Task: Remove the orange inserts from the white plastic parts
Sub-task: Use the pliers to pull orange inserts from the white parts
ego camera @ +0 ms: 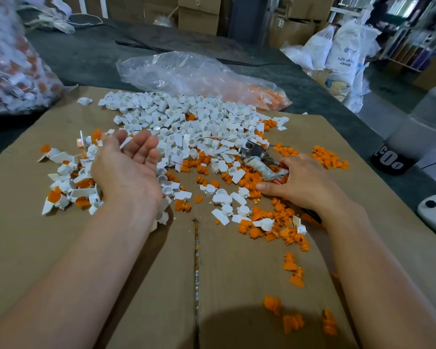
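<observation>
Left hand (126, 159) palm-up, fingers relaxed, apparently empty, just beside unfinished white parts (61, 183) with orange inserts (54, 196) at left, so nearer; right hand (300, 182), well apart, curls round pliers (258, 157) angled up-left.

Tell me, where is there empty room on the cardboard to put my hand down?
Bare cardboard lies near-left, from its edge to the seam, and just right of the seam before the near orange inserts. The far-left corner beside the bag is bare too. Crowded: the middle, with the white parts, and around the right hand holding the pliers.
</observation>
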